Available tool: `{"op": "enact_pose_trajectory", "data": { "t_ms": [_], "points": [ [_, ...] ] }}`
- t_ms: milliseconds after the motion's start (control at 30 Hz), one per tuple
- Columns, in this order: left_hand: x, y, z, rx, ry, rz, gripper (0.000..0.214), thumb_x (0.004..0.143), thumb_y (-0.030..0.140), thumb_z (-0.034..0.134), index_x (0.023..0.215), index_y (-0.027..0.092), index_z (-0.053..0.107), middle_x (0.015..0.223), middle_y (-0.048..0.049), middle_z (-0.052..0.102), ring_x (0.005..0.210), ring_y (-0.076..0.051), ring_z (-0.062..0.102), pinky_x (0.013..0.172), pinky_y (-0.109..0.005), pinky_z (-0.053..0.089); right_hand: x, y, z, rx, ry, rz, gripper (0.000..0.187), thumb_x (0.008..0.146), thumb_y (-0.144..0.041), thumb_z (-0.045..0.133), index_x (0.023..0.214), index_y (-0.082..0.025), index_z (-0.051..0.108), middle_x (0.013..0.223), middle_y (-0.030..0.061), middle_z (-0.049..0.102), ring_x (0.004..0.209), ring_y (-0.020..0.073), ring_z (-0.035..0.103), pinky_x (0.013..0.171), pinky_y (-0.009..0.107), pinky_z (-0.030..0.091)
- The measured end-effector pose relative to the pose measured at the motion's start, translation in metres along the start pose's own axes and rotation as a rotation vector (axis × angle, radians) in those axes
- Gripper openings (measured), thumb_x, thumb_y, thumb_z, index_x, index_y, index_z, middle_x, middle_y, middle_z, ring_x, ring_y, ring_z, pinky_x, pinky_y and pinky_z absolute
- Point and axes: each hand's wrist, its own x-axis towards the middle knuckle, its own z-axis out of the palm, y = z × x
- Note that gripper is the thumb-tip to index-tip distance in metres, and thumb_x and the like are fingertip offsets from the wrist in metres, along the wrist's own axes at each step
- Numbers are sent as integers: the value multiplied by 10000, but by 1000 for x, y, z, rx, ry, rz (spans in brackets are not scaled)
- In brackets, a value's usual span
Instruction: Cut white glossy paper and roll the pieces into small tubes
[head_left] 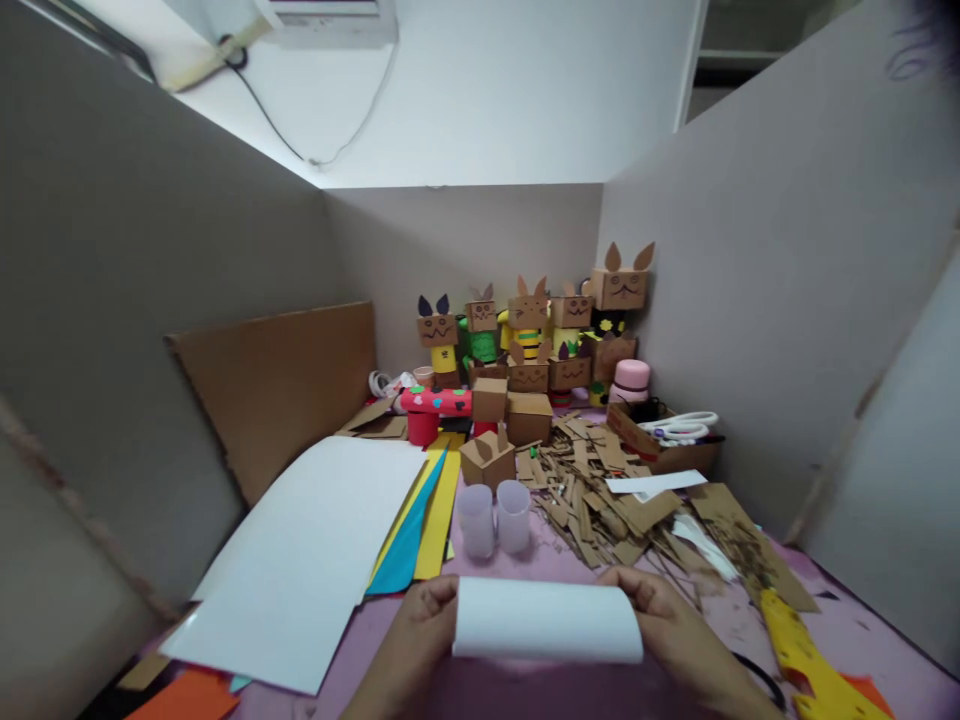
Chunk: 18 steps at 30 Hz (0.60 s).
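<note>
Between my two hands a sheet of white paper (547,618) is held curved over, close above the purple table. My left hand (429,615) pinches its left end, with thumb and fingers together. At the right end my right hand (646,605) grips the paper in the same way. Just beyond the paper stand two translucent plastic cups (476,522), side by side and upright. Behind them sits a small cardboard box with ears (487,460). The far ends of my fingers are partly hidden by the paper.
Large white sheets (300,550) lie at left beside yellow and blue paper (424,520). Cardboard scraps (592,490) are heaped at right, near an open box (675,450). Cardboard animal figures (529,310) line the back. Yellow cut paper (806,660) lies front right. Partition walls enclose the table.
</note>
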Motion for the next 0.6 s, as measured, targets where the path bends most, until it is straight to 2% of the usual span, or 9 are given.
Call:
{"op": "enact_pose_trajectory", "data": {
  "t_ms": [133,233,333,400,467,533,600],
  "points": [
    [-6,2,-3,-8,-33,113,533,643,645,694,512,139,592,476,30,502,479,-88,419,494,-198,351,3,7,3,110,-9,142,172,533,-226,803,575,-170,646,477,-63,546,429,61,415,429,170,281],
    [-10,4,-5,-23,-47,138,571,662,679,666,517,130,607,490,15,533,480,-87,467,499,-194,388,5,12,5,174,44,190,194,494,-216,824,543,-174,641,489,-54,548,451,68,426,444,167,305],
    [-11,2,-8,-88,-145,148,580,702,692,623,782,123,706,635,-32,643,578,-125,599,544,-203,451,8,16,5,190,89,182,185,480,-219,825,563,-175,666,488,-50,546,452,74,432,443,167,315],
    [-10,-2,-8,-157,-198,147,653,696,715,607,1012,148,684,768,-62,691,669,-159,663,567,-214,478,10,17,5,139,117,130,172,475,-199,820,576,-176,683,469,-54,544,427,66,414,424,160,292],
    [-7,-6,-7,-197,-172,137,709,681,718,618,1133,171,638,863,-79,706,724,-180,684,576,-224,492,10,16,5,81,166,38,182,455,-151,813,591,-192,699,482,-56,573,437,72,439,428,157,307],
    [-4,-9,-5,-185,-78,104,707,653,675,681,1147,172,638,894,-81,714,727,-180,677,561,-220,490,7,15,6,20,212,-95,197,459,-142,798,628,-214,727,544,-41,636,503,106,517,473,170,375],
    [-1,-10,-1,-148,5,68,638,633,595,740,1088,152,677,847,-73,730,677,-169,663,530,-206,470,2,15,6,-63,229,-219,174,519,-208,779,690,-230,757,631,-7,705,596,163,602,539,204,442]
  ]
}}
